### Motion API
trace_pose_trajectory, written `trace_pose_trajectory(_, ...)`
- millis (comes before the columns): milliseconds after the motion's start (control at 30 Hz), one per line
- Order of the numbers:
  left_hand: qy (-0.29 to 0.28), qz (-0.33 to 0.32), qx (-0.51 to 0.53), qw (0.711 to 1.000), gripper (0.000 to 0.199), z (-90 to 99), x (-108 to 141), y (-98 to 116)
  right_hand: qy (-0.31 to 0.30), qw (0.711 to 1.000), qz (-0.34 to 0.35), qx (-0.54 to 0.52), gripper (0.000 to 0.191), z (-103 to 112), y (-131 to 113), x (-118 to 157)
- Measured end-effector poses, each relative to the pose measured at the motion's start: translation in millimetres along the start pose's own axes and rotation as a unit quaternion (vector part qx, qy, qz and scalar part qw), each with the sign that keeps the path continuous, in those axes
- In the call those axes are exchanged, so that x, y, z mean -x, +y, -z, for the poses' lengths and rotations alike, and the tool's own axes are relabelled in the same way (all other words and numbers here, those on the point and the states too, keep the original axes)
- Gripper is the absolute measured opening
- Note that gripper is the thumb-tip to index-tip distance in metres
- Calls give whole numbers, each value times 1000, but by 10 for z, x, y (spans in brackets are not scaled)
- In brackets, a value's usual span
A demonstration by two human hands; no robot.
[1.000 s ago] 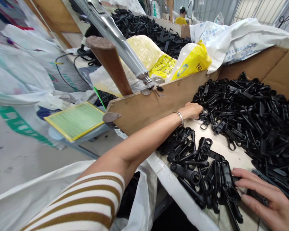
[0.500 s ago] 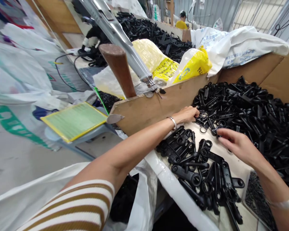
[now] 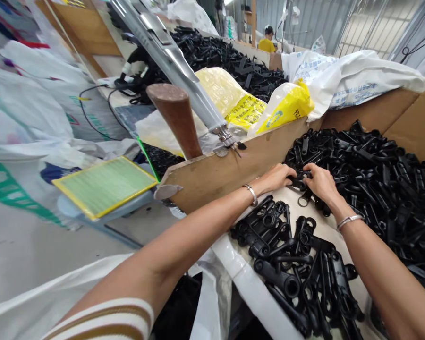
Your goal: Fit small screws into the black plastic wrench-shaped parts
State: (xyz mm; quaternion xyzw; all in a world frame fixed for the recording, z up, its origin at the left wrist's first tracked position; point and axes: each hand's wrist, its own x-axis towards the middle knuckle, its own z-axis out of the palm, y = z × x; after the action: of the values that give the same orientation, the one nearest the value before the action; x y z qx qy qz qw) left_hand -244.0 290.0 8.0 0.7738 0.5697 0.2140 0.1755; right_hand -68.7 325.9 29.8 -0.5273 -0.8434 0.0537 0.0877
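Observation:
My left hand (image 3: 276, 177) is at the near edge of the large heap of black plastic parts (image 3: 371, 174), fingers curled round a black part (image 3: 297, 180). Close beside it on the right, my right hand (image 3: 320, 182) pinches the same part or one touching it; the fingertips of both hands almost meet. Just below them lies a part with a ring-shaped end (image 3: 303, 201). A smaller pile of similar black parts (image 3: 290, 264) spreads over the pale worktop, nearer to me than both hands.
A wooden board (image 3: 233, 165) borders the worktop, with a brown wooden handle (image 3: 175, 118) and a metal tool (image 3: 184, 71) above it. Cardboard (image 3: 411, 113) stands behind the heap. A green panel (image 3: 106, 184) rests at left. A person in yellow (image 3: 267, 43) is far back.
My right hand has moved up and left from the heap's edge to beside my left hand, and its fingers have closed on a part. The view has shifted slightly.

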Motion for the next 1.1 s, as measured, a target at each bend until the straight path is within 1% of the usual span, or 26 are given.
trace_pose_trajectory(100, 58, 20, 56, 997, 32, 9, -61, 29, 79, 997, 1, -9, 36, 94, 73, 43)
trace_pose_trajectory(200, 99, 59, 105, 988, 28, 73, -71, 126, 164, 984, 19, -64, 30, 224, 163, 147)
trace_pose_trajectory(300, 113, 95, 172, 974, 30, 207, 32, 284, 202, 966, 11, -159, 26, 382, 263, 376)
trace_pose_trajectory(333, 111, 108, 212, 965, 30, 259, 92, 343, 202, 960, 9, -195, 27, 430, 291, 492)
trace_pose_trajectory(367, 104, 122, 270, 949, 27, 310, 163, 401, 195, 954, 11, -229, 28, 471, 312, 629)
trace_pose_trajectory(400, 98, 131, 322, 933, 21, 355, 243, 455, 186, 948, 17, -258, 29, 504, 326, 785)
trace_pose_trajectory(467, 92, 124, 397, 905, 8, 420, 427, 548, 168, 942, 36, -287, 29, 538, 328, 1140)
trace_pose_trajectory(533, 95, 104, 440, 887, 8, 444, 630, 622, 152, 948, 67, -271, 24, 529, 296, 1512)
trace_pose_trajectory(600, 101, 107, 477, 866, 10, 427, 838, 687, 144, 957, 114, -225, 20, 480, 240, 1849)
trace_pose_trajectory(667, 101, 138, 530, 831, 23, 374, 1033, 754, 153, 956, 164, -191, 18, 396, 179, 2110)
trace_pose_trajectory(733, 79, 176, 589, 785, 47, 288, 1198, 831, 160, 947, 209, -185, 22, 293, 136, 2282)
trace_pose_trajectory(767, 62, 188, 610, 767, 57, 233, 1264, 874, 158, 943, 227, -186, 24, 242, 127, 2338)
trace_pose_trajectory(800, 42, 192, 624, 756, 63, 172, 1320, 918, 152, 940, 244, -185, 24, 195, 127, 2378)
trace_pose_trajectory(833, 24, 190, 631, 752, 64, 108, 1364, 961, 141, 938, 258, -181, 23, 156, 136, 2405)
trace_pose_trajectory(867, 4, 186, 628, 756, 60, 43, 1398, 1004, 126, 939, 270, -174, 22, 125, 153, 2425)
trace_pose_trajectory(900, -23, 182, 613, 768, 53, -18, 1423, 1042, 110, 939, 281, -165, 20, 105, 176, 2439)
trace_pose_trajectory(933, -51, 179, 582, 792, 45, -72, 1442, 1076, 95, 939, 290, -158, 18, 95, 203, 2449)
trace_pose_trajectory(967, -72, 169, 530, 828, 37, -114, 1456, 1105, 82, 939, 295, -155, 17, 94, 231, 2457)
trace_pose_trajectory(1000, -82, 150, 459, 872, 30, -144, 1467, 1127, 74, 939, 296, -156, 15, 102, 258, 2461)
trace_pose_trajectory(1033, -79, 120, 374, 916, 24, -160, 1478, 1145, 70, 940, 292, -160, 14, 117, 283, 2461)
trace_pose_trajectory(1067, -71, 83, 283, 953, 18, -164, 1490, 1157, 68, 942, 285, -167, 14, 138, 304, 2455)
trace_pose_trajectory(1100, -64, 47, 199, 977, 12, -158, 1503, 1167, 66, 943, 275, -176, 13, 163, 319, 2441)
